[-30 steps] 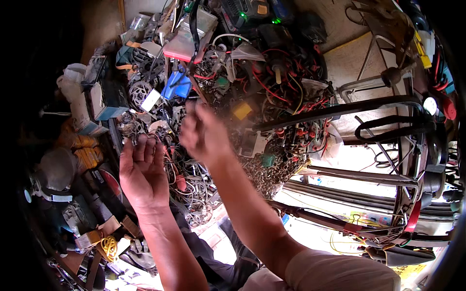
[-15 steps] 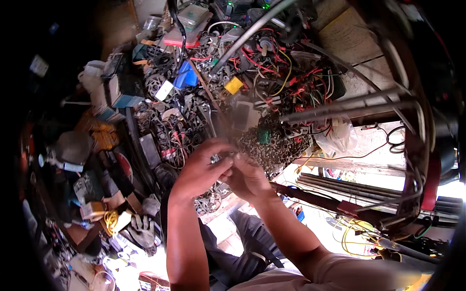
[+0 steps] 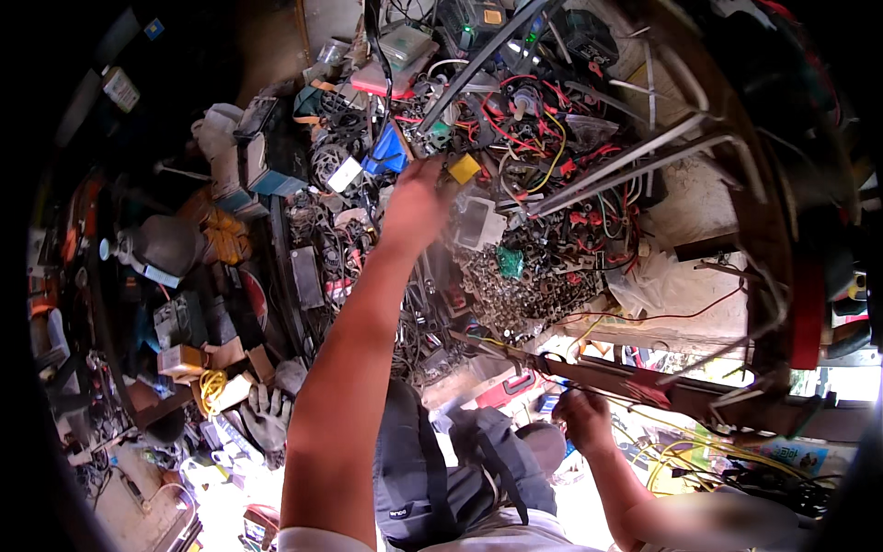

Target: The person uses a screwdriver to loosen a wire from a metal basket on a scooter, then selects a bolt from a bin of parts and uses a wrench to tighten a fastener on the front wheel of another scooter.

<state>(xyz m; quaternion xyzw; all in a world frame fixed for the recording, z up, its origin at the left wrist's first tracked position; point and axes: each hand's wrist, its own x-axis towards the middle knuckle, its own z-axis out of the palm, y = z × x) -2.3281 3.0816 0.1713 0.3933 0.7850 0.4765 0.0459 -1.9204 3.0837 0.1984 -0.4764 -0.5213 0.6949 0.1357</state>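
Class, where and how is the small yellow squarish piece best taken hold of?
Probably pinched by two opposite edges, from above: the yellow piece shows its face uncovered, and its squarish outline offers straight edges. The left hand is close, at its lower left in the picture.

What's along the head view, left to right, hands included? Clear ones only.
Yellow cord → grey glove → white card → left hand → green piece → right hand → red bar.
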